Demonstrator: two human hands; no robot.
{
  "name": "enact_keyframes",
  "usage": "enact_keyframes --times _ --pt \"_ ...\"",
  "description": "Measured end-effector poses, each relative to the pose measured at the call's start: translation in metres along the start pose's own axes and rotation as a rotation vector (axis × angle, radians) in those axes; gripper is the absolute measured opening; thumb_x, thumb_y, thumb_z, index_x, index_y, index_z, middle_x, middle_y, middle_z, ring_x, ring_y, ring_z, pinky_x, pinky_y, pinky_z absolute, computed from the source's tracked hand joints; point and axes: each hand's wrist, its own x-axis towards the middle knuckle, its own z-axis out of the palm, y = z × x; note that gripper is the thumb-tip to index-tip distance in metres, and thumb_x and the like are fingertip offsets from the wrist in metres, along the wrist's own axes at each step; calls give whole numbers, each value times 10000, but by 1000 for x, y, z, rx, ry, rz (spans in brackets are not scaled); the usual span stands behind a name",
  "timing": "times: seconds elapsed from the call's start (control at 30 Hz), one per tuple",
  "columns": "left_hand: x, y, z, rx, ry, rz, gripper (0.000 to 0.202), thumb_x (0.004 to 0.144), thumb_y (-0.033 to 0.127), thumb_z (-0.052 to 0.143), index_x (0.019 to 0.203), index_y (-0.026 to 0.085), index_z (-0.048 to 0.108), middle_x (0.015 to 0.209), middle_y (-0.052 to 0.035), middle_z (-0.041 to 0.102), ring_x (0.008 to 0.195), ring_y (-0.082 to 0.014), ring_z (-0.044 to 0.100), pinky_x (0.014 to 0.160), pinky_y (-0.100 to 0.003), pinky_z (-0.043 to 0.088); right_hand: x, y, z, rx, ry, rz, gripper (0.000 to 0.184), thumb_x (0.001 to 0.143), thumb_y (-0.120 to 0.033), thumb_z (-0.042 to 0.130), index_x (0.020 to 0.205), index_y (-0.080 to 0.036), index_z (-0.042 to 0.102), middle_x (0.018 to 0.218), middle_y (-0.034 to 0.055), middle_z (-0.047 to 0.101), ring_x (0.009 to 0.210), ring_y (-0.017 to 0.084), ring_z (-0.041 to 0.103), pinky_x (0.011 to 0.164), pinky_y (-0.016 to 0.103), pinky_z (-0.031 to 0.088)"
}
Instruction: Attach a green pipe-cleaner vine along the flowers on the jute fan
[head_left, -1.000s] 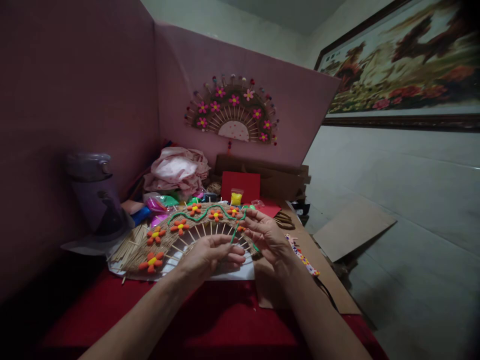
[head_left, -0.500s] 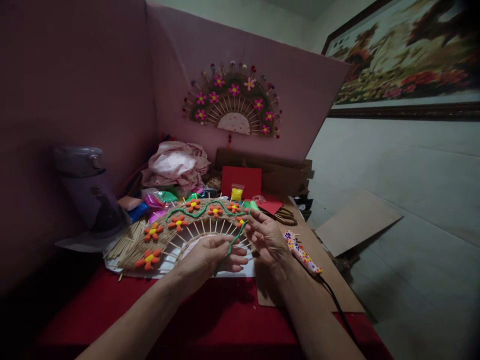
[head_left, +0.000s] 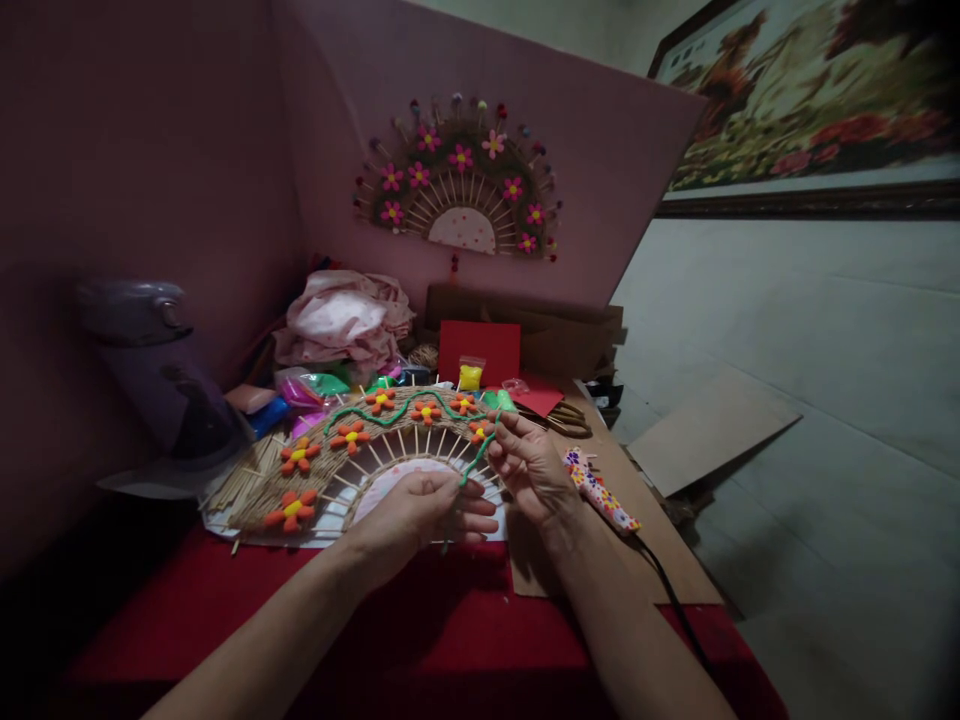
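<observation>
A fan of sticks woven with twine [head_left: 262,490] lies before me, with several orange flowers [head_left: 351,436] with yellow centres on it. A green cord [head_left: 478,458] winds along the fan's upper band and continues into my hands. My right hand [head_left: 529,465] pinches the cord near the fan's right side. Lower and to the left, my left hand [head_left: 427,510] holds the same cord between thumb and forefinger, its other fingers extended. The cord's tail hangs below that hand. Part of the fan's right side is hidden behind my hands.
A flower-patterned glue gun [head_left: 600,490] with a black cable lies on cardboard [head_left: 660,560] at right. A purple bottle [head_left: 161,370] stands left. Behind the fan are bagged coloured clay [head_left: 300,390], pink cloth [head_left: 349,310] and red card [head_left: 480,350]. A finished fan [head_left: 457,185] hangs on the pink board.
The view has shifted slightly, so most things sit a little higher and further left. Both hands keep hold of the green cord, and little else differs.
</observation>
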Motion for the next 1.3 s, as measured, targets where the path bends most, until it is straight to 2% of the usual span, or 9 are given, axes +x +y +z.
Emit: enact_keyframes --times 0.17,0.33,0.5,0.63,0.83,1.0,1.1,1.3 --pt "0 -1 -1 40 10 -18 325 783 374 636 955 99 615 911 -150 702 773 -207 685 737 -343 512 -1 0 2 -5 -14 8 350 535 -175 838 830 -132 654 664 -25 641 467 27 525 389 105 384" --pt "4 -7 -6 117 29 -24 273 724 342 697 829 95 646 765 -111 713 644 -177 679 617 -282 509 -3 3 1 -17 -29 10 284 577 -177 816 816 -150 664 674 -18 645 479 35 526 406 115 406" --pt "3 -8 -7 107 3 -28 270 673 279 743 852 105 643 774 -105 719 654 -191 686 635 -293 516 -2 5 -2 -14 -40 23 275 586 -181 813 816 -150 666 668 -19 642 481 32 526 408 110 397" --pt "3 -10 -7 70 -42 -48 323 779 386 634 914 92 639 829 -141 713 709 -198 690 658 -299 514 -1 6 -2 -4 -23 20 310 556 -189 829 816 -150 666 663 -19 645 473 31 520 413 111 400" --pt "4 -11 -6 81 10 -64 291 705 357 715 781 89 632 706 -115 706 596 -185 674 567 -269 499 -3 6 -2 0 -41 23 275 592 -184 810 826 -154 668 696 -15 649 488 34 525 425 123 412" --pt "1 -10 -3 67 -32 -67 392 780 468 604 870 88 630 779 -154 712 677 -209 690 631 -302 510 -2 6 -3 3 -23 16 290 578 -185 817 824 -153 668 682 -22 646 477 27 515 423 115 405" --pt "2 -11 -3 77 -33 -55 321 773 395 640 876 92 636 802 -147 714 689 -201 691 629 -286 510 -1 6 -3 10 -30 13 293 576 -184 818 825 -148 668 684 -17 653 479 26 518 435 115 410" --pt "4 -14 -6 121 -3 -41 241 709 306 716 765 84 641 732 -115 711 604 -169 676 572 -251 506 -3 6 -3 15 -38 26 291 583 -184 814 830 -144 666 688 -19 650 486 26 525 446 117 420"
